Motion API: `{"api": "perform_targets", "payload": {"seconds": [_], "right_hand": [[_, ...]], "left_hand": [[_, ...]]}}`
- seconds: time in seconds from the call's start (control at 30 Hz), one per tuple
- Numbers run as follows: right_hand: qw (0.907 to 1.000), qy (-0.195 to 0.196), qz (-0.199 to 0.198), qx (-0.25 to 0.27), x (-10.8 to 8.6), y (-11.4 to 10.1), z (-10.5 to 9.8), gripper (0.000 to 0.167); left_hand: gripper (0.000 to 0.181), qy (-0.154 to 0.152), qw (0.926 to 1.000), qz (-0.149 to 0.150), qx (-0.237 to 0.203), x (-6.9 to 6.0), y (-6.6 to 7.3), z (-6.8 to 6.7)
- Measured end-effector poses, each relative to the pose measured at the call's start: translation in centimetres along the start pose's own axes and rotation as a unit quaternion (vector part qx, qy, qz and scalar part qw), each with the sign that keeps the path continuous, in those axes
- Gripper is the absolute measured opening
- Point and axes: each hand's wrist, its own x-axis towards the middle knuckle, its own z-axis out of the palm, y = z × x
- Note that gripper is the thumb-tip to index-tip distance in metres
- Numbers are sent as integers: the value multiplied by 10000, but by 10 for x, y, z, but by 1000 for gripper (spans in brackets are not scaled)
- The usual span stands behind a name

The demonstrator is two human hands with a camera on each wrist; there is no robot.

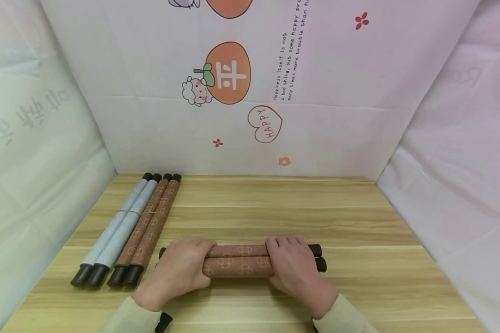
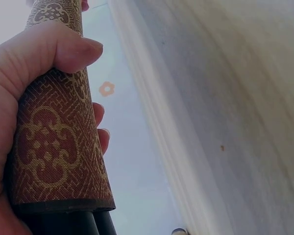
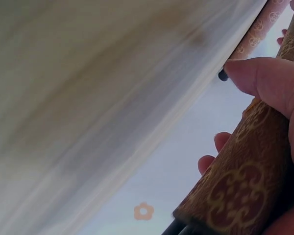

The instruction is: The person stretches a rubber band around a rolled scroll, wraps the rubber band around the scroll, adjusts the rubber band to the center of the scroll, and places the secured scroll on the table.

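A pair of brown hanging scrolls (image 1: 237, 266) with gold flower patterns and black end knobs lies crosswise before me, side by side. My left hand (image 1: 186, 264) grips both near their left end, thumb on the near side. Near the right end my right hand (image 1: 293, 267) holds them the same way. In the left wrist view the thumb (image 2: 78, 54) wraps over the patterned roll (image 2: 46, 147), fingertips showing beyond it. The right wrist view has the right thumb (image 3: 264, 78) across the other end of the roll (image 3: 240, 191). Whether the scrolls touch the table cannot be told.
At the left lie two pale blue scrolls (image 1: 122, 226) beside two more brown scrolls (image 1: 152, 226), with thin cord across them. They rest on a wood-grain table (image 1: 275, 212). White printed cloth (image 1: 325, 129) rises behind the table and along both sides.
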Motion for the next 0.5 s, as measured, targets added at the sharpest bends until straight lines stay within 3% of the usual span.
{"api": "perform_targets", "payload": {"seconds": [0.5], "right_hand": [[9996,-136,-252,-60,5,-14,-1,69]], "left_hand": [[59,168,9997,137,111,0,5,4]]}}
